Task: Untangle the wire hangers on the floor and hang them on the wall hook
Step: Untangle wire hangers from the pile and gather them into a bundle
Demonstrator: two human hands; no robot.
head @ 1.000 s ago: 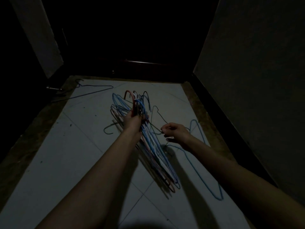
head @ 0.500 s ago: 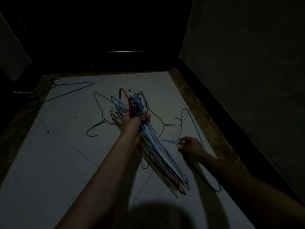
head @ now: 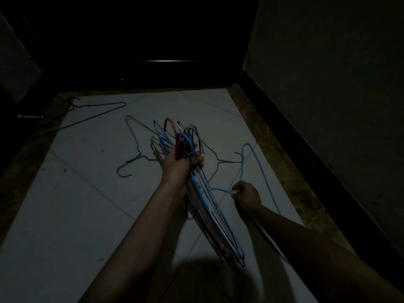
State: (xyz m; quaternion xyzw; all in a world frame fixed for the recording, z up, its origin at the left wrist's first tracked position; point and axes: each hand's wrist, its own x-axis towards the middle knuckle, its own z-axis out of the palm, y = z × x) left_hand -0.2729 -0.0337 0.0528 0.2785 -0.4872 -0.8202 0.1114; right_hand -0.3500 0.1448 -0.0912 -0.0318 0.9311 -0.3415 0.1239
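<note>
left hand [head: 178,165] clamps the gathered bundle [head: 203,193]. right hand [head: 246,194] pinches a light blue hanger [head: 260,171] on the floor; lift it clear next.

Hanger bundle [head: 203,193] centre floor [head: 65,215], loose hangers left [head: 133,149], right [head: 251,171]

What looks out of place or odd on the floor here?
Three loose hangers lie scattered apart: a green one, a dark one at the far left edge, another dark one beside the bundle. Nothing looks damaged, though the light is dim.
</note>
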